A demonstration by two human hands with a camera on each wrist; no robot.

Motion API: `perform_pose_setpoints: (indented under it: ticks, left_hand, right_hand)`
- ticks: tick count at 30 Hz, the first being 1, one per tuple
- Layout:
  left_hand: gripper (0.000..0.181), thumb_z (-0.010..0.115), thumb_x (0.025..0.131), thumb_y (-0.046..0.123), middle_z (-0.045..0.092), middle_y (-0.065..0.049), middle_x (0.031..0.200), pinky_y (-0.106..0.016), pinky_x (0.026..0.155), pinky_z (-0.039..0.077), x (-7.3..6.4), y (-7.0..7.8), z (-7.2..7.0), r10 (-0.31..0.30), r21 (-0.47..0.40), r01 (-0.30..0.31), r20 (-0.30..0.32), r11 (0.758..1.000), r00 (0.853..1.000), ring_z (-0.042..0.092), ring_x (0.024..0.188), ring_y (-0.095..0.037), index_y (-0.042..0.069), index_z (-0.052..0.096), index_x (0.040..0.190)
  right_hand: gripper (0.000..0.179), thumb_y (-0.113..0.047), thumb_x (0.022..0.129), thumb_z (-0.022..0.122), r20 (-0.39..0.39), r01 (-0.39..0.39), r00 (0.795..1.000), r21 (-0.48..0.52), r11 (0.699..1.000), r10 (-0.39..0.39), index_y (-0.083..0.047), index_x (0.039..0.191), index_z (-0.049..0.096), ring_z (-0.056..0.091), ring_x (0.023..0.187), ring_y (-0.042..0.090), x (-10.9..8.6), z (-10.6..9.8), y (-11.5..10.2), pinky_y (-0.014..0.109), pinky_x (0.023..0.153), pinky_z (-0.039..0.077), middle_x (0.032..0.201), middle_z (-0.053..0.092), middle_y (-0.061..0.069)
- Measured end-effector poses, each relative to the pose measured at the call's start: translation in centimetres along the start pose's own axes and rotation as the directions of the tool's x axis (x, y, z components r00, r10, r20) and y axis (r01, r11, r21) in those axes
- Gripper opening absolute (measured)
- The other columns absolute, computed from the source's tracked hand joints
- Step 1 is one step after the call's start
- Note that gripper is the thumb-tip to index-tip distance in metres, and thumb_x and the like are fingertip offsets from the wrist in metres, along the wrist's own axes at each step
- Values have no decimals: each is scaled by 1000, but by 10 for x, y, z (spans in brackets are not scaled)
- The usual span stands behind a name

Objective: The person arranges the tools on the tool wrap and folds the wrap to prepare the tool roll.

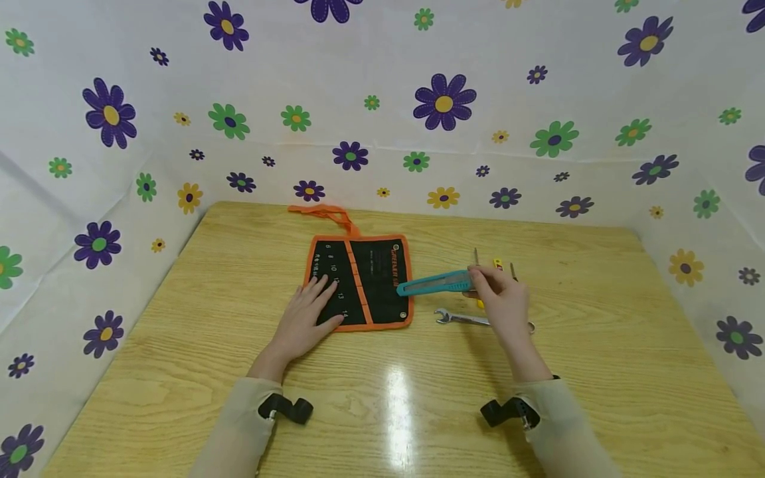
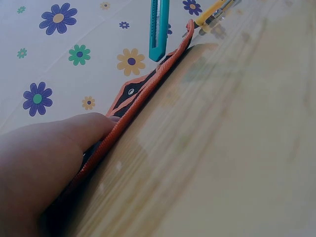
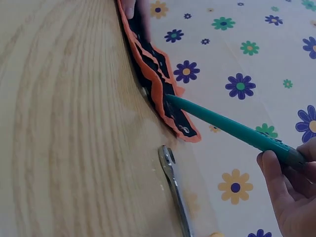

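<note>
A black tool pouch (image 1: 382,292) with orange edging lies on the table, printed with a column of sizes. My left hand (image 1: 305,318) rests on its left part, fingers spread over the cloth; in the left wrist view the thumb (image 2: 94,128) lies over the orange edge. My right hand (image 1: 502,302) pinches one end of a teal utility knife (image 1: 436,283) between thumb and fingers. The knife points left, its far end over the pouch's right side. Below the right hand lies a silver combination wrench (image 1: 460,318), partly hidden by the hand.
Behind the right hand, thin tool shafts (image 1: 476,255) and a yellow piece (image 1: 498,263) show, mostly covered. An orange tie strap (image 1: 325,211) trails from the pouch's top toward the table's back edge. Flower-printed cloth (image 1: 382,126) stands around the wooden table (image 1: 346,398).
</note>
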State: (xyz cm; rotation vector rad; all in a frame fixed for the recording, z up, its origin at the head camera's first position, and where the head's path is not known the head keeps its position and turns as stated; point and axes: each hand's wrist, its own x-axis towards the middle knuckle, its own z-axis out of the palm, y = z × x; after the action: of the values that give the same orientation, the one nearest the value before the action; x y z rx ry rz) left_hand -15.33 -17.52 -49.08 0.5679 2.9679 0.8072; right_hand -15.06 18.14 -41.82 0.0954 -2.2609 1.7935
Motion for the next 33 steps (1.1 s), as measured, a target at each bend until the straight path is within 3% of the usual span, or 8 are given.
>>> perform_pose_setpoints:
  ticks: [5,17,30,33]
  left_hand:
    - [70,54,95,47,18,-8,158,-47,116,3,0,0,0,-4,6,4,1,1000,1000,7,145,-26,15,28,152]
    - [71,54,95,47,17,-8,158,-48,115,3,0,2,-1,-5,4,5,6,1000,1000,7,145,-27,16,28,152]
    - [81,56,89,59,17,-7,158,-47,116,3,-1,1,-1,5,-6,-5,3,1000,1000,7,145,-27,17,27,153]
    - [81,56,89,58,17,-8,158,-47,116,3,-1,2,-1,10,-6,-10,1,1000,1000,7,145,-27,17,27,152]
  right_hand:
    - [30,-12,98,56,61,-112,992,64,992,108,11,116,62,68,78,14,-2,4,2,30,74,56,112,62,25]
    - [31,-12,98,55,113,-139,986,127,982,125,13,116,61,67,76,12,-9,13,8,28,72,57,108,60,27]
    - [33,-11,99,53,193,-227,961,149,962,197,14,118,59,67,76,12,-14,20,13,33,74,57,108,60,26]
    - [32,-12,99,53,198,-233,959,149,961,202,13,118,60,69,77,18,-15,21,14,37,75,56,107,61,25]
